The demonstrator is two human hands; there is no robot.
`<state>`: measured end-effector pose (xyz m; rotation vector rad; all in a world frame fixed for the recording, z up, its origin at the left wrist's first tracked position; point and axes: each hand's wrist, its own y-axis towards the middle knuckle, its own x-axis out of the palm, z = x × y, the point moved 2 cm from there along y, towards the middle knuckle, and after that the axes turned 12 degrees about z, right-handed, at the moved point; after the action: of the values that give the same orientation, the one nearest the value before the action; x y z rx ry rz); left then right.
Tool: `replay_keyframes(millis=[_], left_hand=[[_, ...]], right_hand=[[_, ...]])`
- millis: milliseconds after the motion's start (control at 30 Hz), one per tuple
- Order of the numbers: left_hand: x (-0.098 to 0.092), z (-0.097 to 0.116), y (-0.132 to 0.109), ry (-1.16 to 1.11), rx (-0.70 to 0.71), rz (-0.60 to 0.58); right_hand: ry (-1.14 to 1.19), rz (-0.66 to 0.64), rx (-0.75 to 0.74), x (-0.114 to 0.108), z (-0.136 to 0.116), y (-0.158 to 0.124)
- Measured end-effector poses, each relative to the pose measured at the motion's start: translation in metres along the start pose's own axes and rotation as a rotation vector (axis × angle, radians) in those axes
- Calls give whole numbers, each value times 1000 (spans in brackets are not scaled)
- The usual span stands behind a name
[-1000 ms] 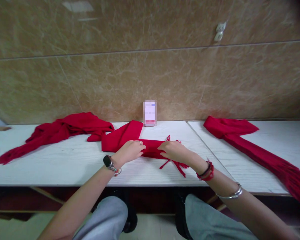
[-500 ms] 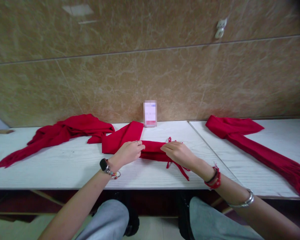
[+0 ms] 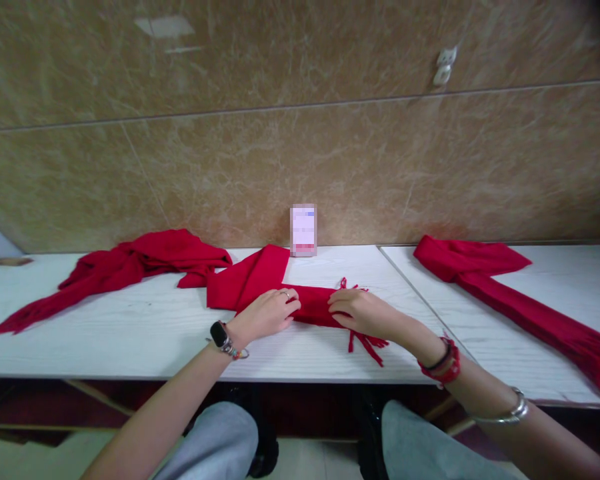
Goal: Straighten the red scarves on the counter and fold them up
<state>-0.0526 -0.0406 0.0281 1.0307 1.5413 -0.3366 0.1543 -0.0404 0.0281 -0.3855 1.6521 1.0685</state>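
Note:
In the head view a red scarf (image 3: pixel 316 305) lies before me, its narrow strip running right from a wider, angled fold. My left hand (image 3: pixel 270 312) has its fingers curled together on the strip's near edge beside that fold. Farther right, my right hand (image 3: pixel 361 313) grips the same strip close to its fringed end, thumb and fingers bent over the near edge. Fringe strands (image 3: pixel 373 347) spread out beneath the right hand. The fingertips of both hands are partly hidden against the cloth.
A second red scarf (image 3: pixel 150 260) lies crumpled at the left, close to the middle one. Another red scarf (image 3: pixel 520 300) stretches across the right side of the white table (image 3: pixel 105 347). A phone-like, blurred upright object (image 3: pixel 303 230) leans against the marbled wall (image 3: pixel 230 167).
Both hands have come slightly nearer the table's front edge and drawn the scarf's upper fold down to its near edge. The strip between them now looks flatter.

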Motion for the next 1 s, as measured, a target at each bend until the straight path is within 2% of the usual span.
replay_keyframes(millis=[100,267,467,600,667,767,900,1000], left_hand=[[6,-1,2,-19,-20,-40],[6,-6,2,-71,-21,-70],[4,-5,2,-26,-15,-60],[6,-5,0,-11,3,-23],[8,-4,-3,-14,39,-11],[11,-3,-7,-3,69,-5],[13,-4,-6,12,60,1],[13,-5,-3,18,51,9]], right_hand=[[-81,-71,24,2,-6,7],[-200,-144,-89,17,-6,8],[-253,-84,-157,16,-2,1],[-311,67,-189,13,-4,-3],[-272,111,-233,16,-4,-6],[-158,93,-281,21,-3,-12],[-44,76,-203,22,2,-13],[-42,42,-180,21,5,-11]])
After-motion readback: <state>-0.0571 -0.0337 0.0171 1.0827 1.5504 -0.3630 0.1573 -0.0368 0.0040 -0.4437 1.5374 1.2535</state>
